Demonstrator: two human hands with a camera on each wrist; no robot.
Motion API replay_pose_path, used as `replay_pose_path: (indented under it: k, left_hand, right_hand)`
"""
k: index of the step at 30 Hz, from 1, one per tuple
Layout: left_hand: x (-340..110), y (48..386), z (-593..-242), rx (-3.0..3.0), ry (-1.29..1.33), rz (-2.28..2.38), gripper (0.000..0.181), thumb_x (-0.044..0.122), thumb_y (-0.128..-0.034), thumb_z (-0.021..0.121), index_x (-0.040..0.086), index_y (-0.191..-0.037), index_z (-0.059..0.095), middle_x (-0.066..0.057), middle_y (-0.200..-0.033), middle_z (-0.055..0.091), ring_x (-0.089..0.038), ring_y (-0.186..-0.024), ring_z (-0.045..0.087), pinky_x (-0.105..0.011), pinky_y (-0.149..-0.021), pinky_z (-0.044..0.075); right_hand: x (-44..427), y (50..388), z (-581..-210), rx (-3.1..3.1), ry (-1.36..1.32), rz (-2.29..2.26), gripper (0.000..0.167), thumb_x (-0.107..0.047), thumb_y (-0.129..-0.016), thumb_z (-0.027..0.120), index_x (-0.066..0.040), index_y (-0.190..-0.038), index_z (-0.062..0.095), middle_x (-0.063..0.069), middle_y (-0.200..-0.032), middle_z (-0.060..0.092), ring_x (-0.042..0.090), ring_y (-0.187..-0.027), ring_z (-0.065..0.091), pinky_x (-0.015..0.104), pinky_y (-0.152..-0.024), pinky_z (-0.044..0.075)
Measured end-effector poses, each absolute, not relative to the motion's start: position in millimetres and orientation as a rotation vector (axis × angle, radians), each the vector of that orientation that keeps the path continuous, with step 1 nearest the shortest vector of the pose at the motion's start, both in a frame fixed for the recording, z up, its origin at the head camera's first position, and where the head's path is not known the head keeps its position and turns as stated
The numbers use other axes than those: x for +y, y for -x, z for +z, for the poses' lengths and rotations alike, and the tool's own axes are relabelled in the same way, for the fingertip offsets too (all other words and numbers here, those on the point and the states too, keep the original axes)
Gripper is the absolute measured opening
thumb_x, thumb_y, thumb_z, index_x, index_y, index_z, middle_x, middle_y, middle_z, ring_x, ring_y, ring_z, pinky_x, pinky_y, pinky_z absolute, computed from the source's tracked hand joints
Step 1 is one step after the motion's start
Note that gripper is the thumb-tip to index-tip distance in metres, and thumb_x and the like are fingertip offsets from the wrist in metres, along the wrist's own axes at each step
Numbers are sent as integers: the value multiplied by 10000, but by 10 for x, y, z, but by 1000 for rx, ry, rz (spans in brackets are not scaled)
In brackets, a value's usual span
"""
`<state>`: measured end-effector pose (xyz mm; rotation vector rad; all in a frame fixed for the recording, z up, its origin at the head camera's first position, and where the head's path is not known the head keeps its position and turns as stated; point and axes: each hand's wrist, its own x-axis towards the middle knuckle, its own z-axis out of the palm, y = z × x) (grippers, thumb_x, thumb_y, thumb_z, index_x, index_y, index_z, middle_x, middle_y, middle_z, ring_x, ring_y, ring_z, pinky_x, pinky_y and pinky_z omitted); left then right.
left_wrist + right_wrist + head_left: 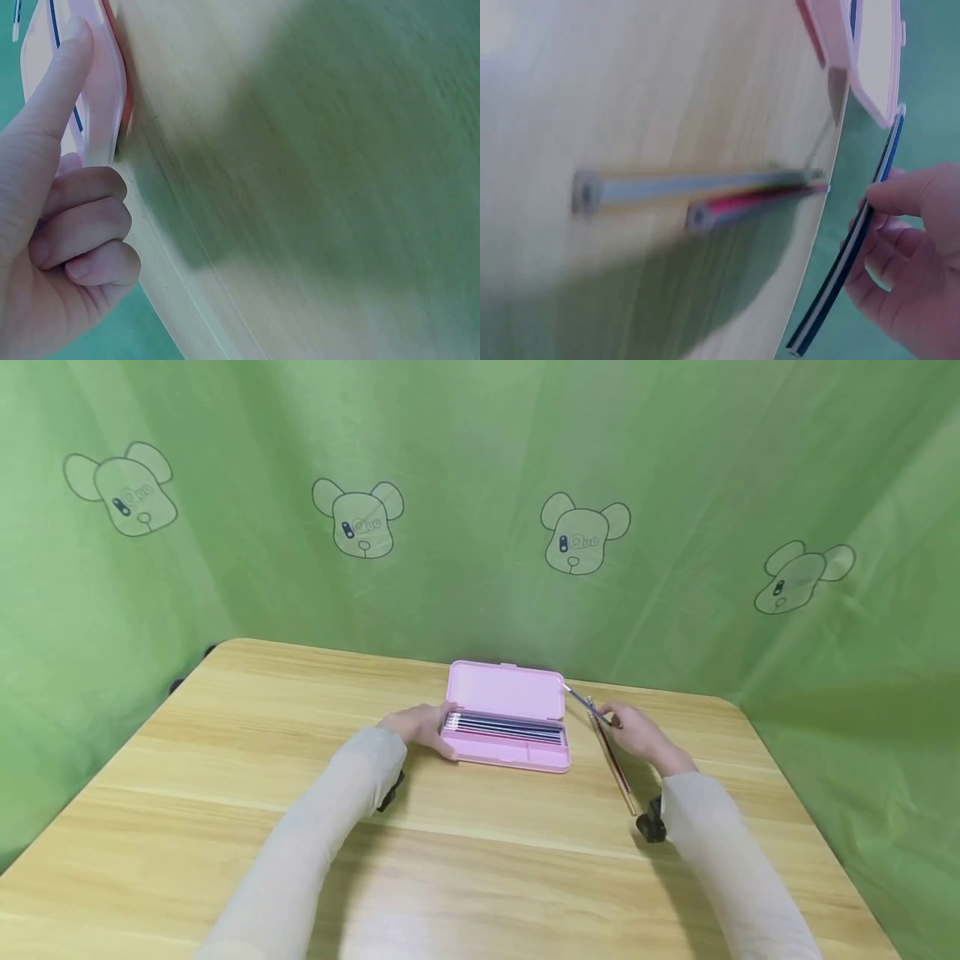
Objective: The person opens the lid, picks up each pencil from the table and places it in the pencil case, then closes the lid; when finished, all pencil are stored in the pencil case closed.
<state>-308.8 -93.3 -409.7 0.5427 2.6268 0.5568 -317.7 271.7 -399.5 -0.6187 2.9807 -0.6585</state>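
A pink pencil case [506,687] lies with its lid raised near the table's far edge. Several dark striped pencils [504,727] lie side by side in its tray. My left hand [420,727] holds the case's left end, thumb over the rim; in the left wrist view its other fingers are curled. To the right of the case, my right hand [637,732] pinches a dark blue striped pencil [832,281] between thumb and fingers, tilted above the table. Below that hand, a yellow pencil [697,186] and a red pencil [742,201] lie together on the table.
The wooden table [480,860] reaches back to a green curtain [480,435] printed with mouse heads, which also hangs along both sides. A black wrist device [651,821] sits under the right sleeve, close to the near ends of the loose pencils.
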Motion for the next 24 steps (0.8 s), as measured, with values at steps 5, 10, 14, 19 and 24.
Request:
replay_pose_path:
  k: [5, 10, 14, 19, 24]
  left_hand:
    - [-936, 3098, -4102, 2627, -547, 561, 1013, 452, -692, 752, 105, -1453, 180, -195, -1385, 398, -305, -1266, 390, -404, -1059, 313]
    - [-937, 3100, -4108, 2626, -550, 566, 1008, 442, -694, 755, 106, -1453, 182, -193, -1387, 395, -302, -1269, 386, -399, -1064, 305]
    - [-937, 3102, -4108, 2633, -550, 554, 1006, 444, -694, 754, 107, -1452, 185, -195, -1377, 407, -302, -1261, 396, -398, -1059, 314]
    - [-936, 3096, -4099, 2633, -540, 547, 1010, 445, -694, 753, 107, -1454, 181, -203, -1378, 403, -307, -1262, 394, -401, -1061, 311]
    - [-936, 3093, -4095, 2631, -544, 537, 1012, 448, -695, 750, 107, -1456, 177, -206, -1386, 392, -312, -1265, 390, -405, -1062, 307]
  right_hand:
    - [2489, 3190, -4002, 2994, 766, -625, 305, 106, -788, 495, 66, -1082, 569, 199, -845, 586, 322, -785, 550, 491, -728, 478]
    - [2219, 3173, -4013, 2975, 932, -587, 344, 134, -754, 489, 25, -1060, 604, 186, -885, 600, 310, -820, 552, 495, -770, 469]
    - [2016, 3158, -4030, 2954, 1058, -532, 321, 133, -763, 510, 21, -1044, 616, 180, -918, 605, 333, -882, 566, 492, -828, 465]
    - [1787, 3167, -4070, 2920, 1153, -451, 301, 110, -792, 523, 11, -1056, 627, 134, -895, 600, 281, -864, 573, 432, -827, 484]
    - [1607, 3180, -4132, 2880, 1172, -427, 299, 100, -805, 517, -2, -1065, 625, 127, -924, 602, 275, -901, 571, 423, -860, 474]
